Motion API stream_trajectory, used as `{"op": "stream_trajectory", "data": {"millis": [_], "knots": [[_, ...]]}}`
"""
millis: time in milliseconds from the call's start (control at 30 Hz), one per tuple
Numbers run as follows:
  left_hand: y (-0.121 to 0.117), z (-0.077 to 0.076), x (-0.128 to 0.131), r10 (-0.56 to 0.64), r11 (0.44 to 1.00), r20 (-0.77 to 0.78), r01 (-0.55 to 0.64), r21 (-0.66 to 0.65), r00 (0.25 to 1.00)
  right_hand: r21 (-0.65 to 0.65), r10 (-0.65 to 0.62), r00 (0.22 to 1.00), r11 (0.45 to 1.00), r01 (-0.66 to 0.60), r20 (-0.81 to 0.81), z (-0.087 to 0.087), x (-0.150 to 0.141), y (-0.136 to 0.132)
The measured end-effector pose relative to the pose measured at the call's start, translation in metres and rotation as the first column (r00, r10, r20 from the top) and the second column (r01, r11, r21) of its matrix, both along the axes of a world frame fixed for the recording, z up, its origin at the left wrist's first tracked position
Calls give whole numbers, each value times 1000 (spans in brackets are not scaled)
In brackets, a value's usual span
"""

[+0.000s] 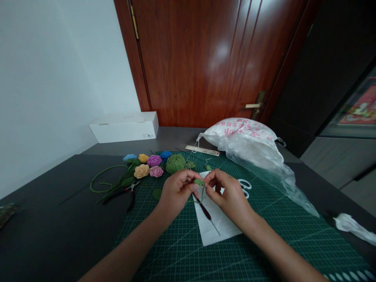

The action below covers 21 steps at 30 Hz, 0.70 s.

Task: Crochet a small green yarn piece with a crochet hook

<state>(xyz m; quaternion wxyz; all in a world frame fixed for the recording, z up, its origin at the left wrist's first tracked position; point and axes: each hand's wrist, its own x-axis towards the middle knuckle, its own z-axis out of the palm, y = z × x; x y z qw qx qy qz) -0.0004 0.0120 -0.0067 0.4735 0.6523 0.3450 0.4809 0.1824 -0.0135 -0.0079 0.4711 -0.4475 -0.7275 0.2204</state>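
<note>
Between the fingers of my left hand (179,186) is a small green crocheted piece (199,182). My right hand (225,187) pinches at its right side, where green yarn (202,192) hangs down; the fingertips hide exactly what is gripped. Below the hands a crochet hook (206,211) with a dark handle lies over white paper (217,231). A ball of green yarn (175,163) rests just beyond my left hand. White-handled scissors (245,188) lie partly hidden behind my right hand.
A green cutting mat (167,243) covers the dark table. At left are crocheted flowers (142,171), pliers (132,187) and green cord (96,176). Further back stand a white box (126,127), a ruler (202,150) and a stuffed plastic bag (249,141). Crumpled tissue (354,228) lies right.
</note>
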Motion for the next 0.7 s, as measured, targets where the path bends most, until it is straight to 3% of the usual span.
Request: {"op": "stream_trajectory", "data": {"millis": [100, 167, 300, 433, 500, 600, 700], "knots": [[-2, -1, 2, -35, 998, 51, 37, -42, 998, -71, 31, 990, 997, -41, -138, -2, -2, 2], [-3, -1, 3, -43, 997, 80, 48, -62, 996, -157, 94, 951, 977, -145, -294, -4, -5, 3], [-2, -1, 2, -4, 998, 86, 9, -60, 996, -344, 156, 835, 859, -378, -528, -5, -10, 4], [-1, 1, 0, 28, 999, 52, -27, -33, 998, -367, 182, 777, 801, -472, -602, -2, -13, 2], [-1, 1, 1, 28, 999, 45, -27, -21, 999, -312, 207, 802, 844, -436, -561, -3, -13, 1], [-2, -1, 3, 1, 1000, 55, 0, -26, 998, -180, 157, 915, 955, -237, -371, -6, -13, 0], [-2, -2, 5, -46, 997, 83, 52, -64, 995, -141, 77, 967, 984, -113, -242, -9, -12, 0]]}}
